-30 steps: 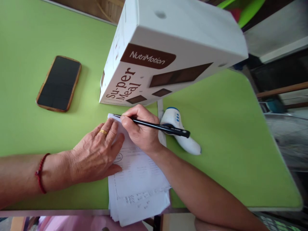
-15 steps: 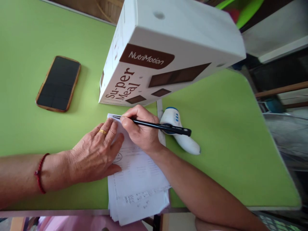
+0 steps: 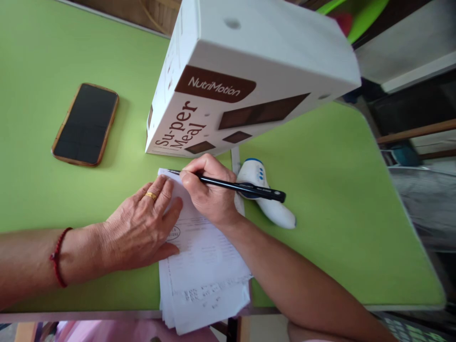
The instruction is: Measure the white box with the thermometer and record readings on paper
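A black pen (image 3: 228, 183) is pinched in my right hand (image 3: 210, 192), its tip touching the top left part of a stack of printed papers (image 3: 206, 256). My left hand (image 3: 142, 221), with a gold ring and a red cord bracelet, lies flat with fingers stretched over the left edge of the sheets. An oval stamp mark on the top sheet shows partly beside my left thumb. The stack's lower end hangs over the table's front edge. Beyond my right hand lies a white and blue handheld thermometer (image 3: 265, 194), partly hidden by the pen and the hand.
A large white box (image 3: 235, 71) labelled NutriMotion stands just past the papers on the green table (image 3: 338, 228). To the left lies a phone (image 3: 85, 124) in a brown-edged case. A pale strip (image 3: 235, 159) runs beneath the thermometer.
The pen tip has shifted very slightly to the right on the paper, along with my right hand. My left hand stays in place on the sheets.
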Demonstrator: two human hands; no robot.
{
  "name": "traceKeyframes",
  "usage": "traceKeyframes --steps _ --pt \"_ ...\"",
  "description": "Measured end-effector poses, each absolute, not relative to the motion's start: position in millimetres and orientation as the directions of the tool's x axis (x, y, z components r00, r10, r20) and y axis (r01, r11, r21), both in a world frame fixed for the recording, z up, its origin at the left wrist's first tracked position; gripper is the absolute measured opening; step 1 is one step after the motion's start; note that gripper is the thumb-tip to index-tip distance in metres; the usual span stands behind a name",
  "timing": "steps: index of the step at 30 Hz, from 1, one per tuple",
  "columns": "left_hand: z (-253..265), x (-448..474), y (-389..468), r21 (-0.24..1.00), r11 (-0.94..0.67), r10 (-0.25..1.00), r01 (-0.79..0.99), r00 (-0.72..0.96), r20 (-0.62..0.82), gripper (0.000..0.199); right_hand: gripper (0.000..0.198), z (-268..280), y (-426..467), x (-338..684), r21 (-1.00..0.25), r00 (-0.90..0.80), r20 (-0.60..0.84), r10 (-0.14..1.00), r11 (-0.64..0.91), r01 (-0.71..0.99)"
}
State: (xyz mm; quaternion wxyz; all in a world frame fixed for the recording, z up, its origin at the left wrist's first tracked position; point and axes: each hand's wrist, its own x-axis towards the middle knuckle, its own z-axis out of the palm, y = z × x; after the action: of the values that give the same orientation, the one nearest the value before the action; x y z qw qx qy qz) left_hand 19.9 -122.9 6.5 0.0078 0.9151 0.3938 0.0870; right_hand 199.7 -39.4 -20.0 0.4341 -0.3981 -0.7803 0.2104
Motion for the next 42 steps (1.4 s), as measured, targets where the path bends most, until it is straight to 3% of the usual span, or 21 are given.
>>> traceKeyframes --steps 22,42 --pt "9.1 21.0 -122.5 0.117 -0.687 0.726 0.718 0.684 0.065 0.086 0.017 -18.8 -40.7 200.5 -0.674 -0.286 0.509 0.812 0.582 0.456" --pt "9.1 21.3 -121.5 0.13 -0.684 0.728 0.717 0.682 0.071 0.085 0.017 -17.8 -39.3 202.0 -0.665 -0.299 0.482 0.823 0.567 0.486"
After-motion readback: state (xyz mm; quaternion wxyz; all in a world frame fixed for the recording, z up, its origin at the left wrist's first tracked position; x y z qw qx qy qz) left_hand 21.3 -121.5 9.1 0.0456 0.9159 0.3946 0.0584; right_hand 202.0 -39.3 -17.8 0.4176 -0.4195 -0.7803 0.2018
